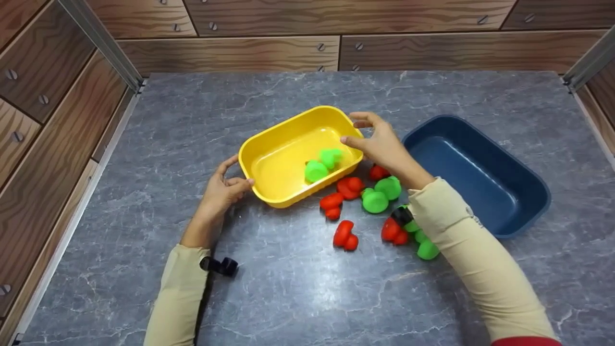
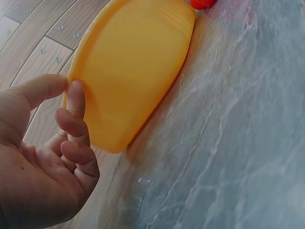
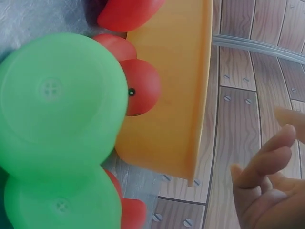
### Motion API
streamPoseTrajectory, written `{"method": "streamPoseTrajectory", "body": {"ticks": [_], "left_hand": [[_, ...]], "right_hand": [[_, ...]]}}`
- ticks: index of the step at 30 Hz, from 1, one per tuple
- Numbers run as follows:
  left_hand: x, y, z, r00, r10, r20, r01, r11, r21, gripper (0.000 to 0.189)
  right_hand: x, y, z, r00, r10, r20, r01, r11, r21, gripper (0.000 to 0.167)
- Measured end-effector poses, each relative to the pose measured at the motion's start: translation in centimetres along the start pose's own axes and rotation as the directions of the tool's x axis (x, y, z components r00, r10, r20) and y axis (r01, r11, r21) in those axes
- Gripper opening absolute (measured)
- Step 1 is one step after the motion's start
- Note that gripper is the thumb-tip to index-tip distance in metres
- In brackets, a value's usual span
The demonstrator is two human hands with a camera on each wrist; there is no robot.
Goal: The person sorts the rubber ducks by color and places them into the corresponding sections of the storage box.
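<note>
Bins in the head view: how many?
2: yellow bin near mid-frame, blue bin to its right, partly covered by the right sleeve. No others visible.

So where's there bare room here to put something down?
Bare tabletop lies behind the yellow tray, up to the back wall, and, nearer, between the left sleeve and right sleeve. The blue tray looks empty. Red toys and green toys crowd the stretch from yellow tray to right sleeve.

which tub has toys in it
The yellow tub: green toys are inside it. The blue tub to its right shows none in the part the right sleeve leaves visible.
</note>
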State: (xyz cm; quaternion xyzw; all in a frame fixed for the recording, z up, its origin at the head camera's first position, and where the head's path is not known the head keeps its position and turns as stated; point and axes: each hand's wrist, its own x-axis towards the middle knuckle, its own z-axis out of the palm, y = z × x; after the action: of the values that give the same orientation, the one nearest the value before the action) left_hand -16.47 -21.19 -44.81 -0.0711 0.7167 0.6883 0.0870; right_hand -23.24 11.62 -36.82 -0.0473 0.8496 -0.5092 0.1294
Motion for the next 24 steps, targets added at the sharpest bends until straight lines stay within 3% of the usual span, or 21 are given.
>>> {"method": "streamPoseTrajectory", "body": {"ticks": [10,24], "left_hand": [[0.1,-0.1,0.0,1.000,0.016,-0.007,-0.016,1.000,-0.001,0.074],[-0.1,-0.1,0.1,1.000,0.007,-0.012,-0.007,1.000,-0.003,0.075]], "right_hand": [[-0.8,-0.1,-0.7,0.998,-0.065,0.010,0.065,0.997,-0.042,0.061],[-3.4,0.1,-2.2,0.987,-0.133,0.090,0.143,0.983,-0.114,0.060]]}}
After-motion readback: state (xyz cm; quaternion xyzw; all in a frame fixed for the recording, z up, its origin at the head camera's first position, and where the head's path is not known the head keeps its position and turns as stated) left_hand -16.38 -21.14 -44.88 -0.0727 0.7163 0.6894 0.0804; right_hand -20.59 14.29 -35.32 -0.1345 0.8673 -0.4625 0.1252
